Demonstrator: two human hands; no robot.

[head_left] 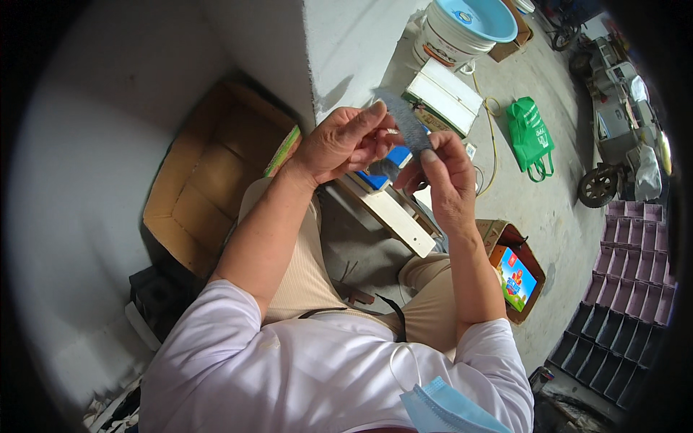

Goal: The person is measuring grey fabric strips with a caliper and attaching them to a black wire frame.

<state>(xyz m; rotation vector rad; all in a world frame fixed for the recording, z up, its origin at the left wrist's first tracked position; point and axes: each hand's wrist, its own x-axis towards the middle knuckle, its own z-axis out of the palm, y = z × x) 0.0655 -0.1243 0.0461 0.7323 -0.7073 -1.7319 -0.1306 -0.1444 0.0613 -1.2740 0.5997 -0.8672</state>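
A dark grey, speckled flat strip [408, 124] is held up in front of me, slanting between my hands; its exact material is unclear. My right hand [449, 179] pinches its lower end between thumb and fingers. At the upper end my left hand [339, 146] has its fingers curled and its thumb against the strip's edge. Beneath the hands stands a narrow white wooden bench [393, 220]. A blue and white flat item [374, 179] lies on it, partly covered by my fingers.
An open cardboard box [206, 180] stands by the wall at left. Beyond are a white carton [445, 94], a bucket with a blue basin [480, 18] and a green bag [530, 130]. At right sit a small box with a colourful package [516, 280] and compartment trays [632, 252].
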